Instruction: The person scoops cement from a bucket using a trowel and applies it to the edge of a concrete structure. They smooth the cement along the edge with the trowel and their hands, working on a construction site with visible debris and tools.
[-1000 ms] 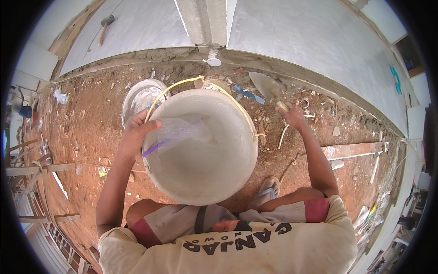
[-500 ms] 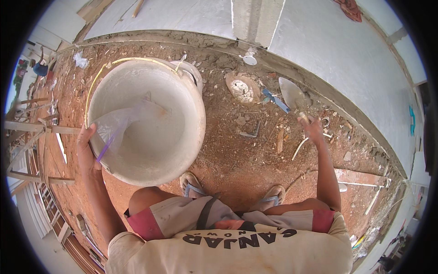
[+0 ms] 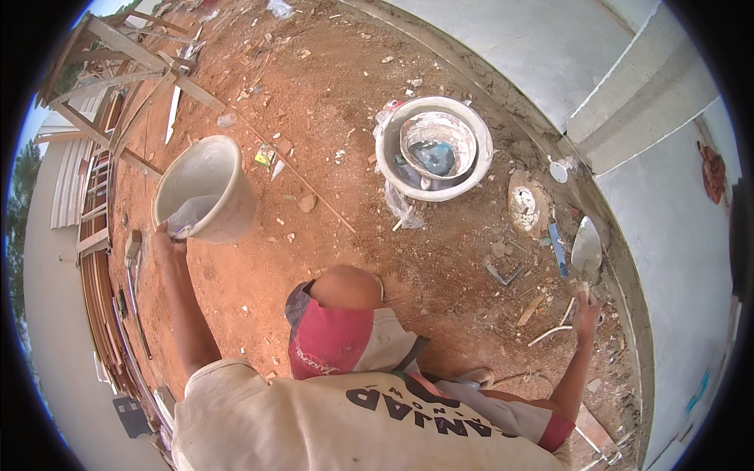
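Note:
My left hand (image 3: 167,247) grips the rim of a pale, empty-looking bucket (image 3: 239,202), tilted out at the left. A clear plastic bag (image 3: 192,213) hangs inside that rim, by the fingers. At the right, close to the wall's foot, my right hand (image 3: 587,315) is closed around the handle of a trowel (image 3: 587,250). Its flat pointed blade faces away from me, low over the ground; whether it touches cannot be seen. A blue strip (image 3: 558,250) lies just left of the blade.
A white tub (image 3: 382,157) ahead holds a plaster-smeared bowl (image 3: 463,140) with something blue-grey in it. A round white-crusted patch (image 3: 525,206) lies near the grey wall (image 3: 675,259). Timber trestles (image 3: 118,78) and stacked planks (image 3: 98,306) stand left. Debris litters the red soil.
The bucket has swung left, away from the middle, and now tilts; the tub with the bowl behind it is uncovered. My view has turned left. The trowel stays in my right hand.

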`<state>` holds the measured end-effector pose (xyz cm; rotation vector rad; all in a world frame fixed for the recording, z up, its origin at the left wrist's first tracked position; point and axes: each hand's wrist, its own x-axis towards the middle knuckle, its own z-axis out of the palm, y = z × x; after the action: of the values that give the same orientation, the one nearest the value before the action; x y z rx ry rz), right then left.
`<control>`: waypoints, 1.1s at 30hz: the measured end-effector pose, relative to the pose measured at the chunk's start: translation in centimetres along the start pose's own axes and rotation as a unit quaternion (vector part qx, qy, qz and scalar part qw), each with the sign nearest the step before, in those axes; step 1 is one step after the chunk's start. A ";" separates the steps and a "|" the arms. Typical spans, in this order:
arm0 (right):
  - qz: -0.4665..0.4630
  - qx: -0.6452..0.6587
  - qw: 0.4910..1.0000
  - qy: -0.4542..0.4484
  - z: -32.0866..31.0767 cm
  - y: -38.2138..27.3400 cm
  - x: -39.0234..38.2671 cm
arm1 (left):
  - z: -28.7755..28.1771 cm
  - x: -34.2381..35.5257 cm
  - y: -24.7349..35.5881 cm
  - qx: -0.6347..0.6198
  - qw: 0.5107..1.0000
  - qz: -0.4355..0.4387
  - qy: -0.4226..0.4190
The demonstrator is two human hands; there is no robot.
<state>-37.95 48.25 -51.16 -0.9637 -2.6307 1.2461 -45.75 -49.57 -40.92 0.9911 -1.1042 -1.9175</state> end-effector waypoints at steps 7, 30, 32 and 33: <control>0.118 0.037 0.992 -0.035 -0.8 -3.2 -0.8 | -16.8 3.5 1.8 0.000 0.967 0.064 0.246; 0.126 0.046 0.990 -0.049 2.1 -0.5 -1.7 | 15.0 -16.6 -29.2 0.251 0.903 -0.190 -0.292; 0.097 0.027 0.994 -0.051 2.5 0.9 -1.7 | 20.9 -21.4 -30.9 0.297 0.864 -0.183 -0.363; 0.084 0.014 0.995 -0.048 2.4 2.4 -1.5 | 23.5 -24.2 -31.4 0.287 0.855 -0.205 -0.381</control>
<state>-36.26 46.90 -54.23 -1.1718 -2.6422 1.3930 -61.04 -8.31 -54.67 0.7958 -2.1598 -2.4886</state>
